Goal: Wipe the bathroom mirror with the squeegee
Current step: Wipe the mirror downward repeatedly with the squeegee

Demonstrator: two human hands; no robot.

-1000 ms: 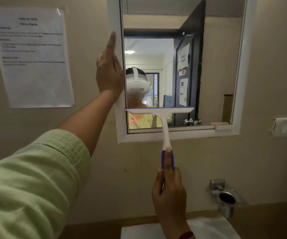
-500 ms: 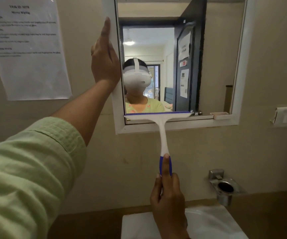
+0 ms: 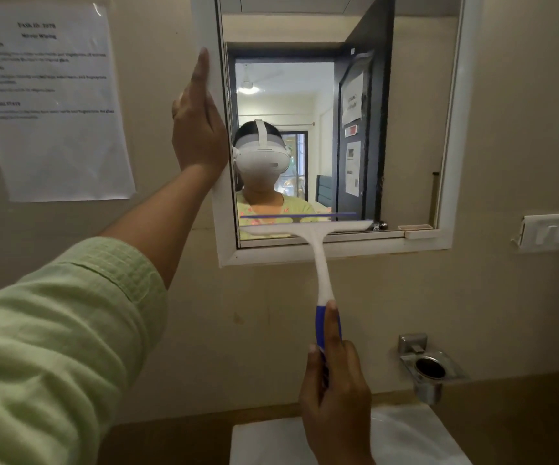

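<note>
Right hand (image 3: 336, 394) is curling closed around the squeegee (image 3: 318, 250), index finger lying along its handle. Left hand (image 3: 199, 125) is pressing flat and open against the mirror (image 3: 405, 129) frame's left edge.

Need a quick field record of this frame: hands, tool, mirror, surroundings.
left hand: flat against the mirror's left frame edge, bracing it
right hand: closed on the squeegee's blue grip
squeegee: blade across the bottom left of the glass, handle pointing down
mirror: white frame, on a beige wall
stroke position: near the bottom edge
paper sheet: taped to the wall, left of the mirror
metal holder: on the wall, lower right
sink: below, partly visible
</note>
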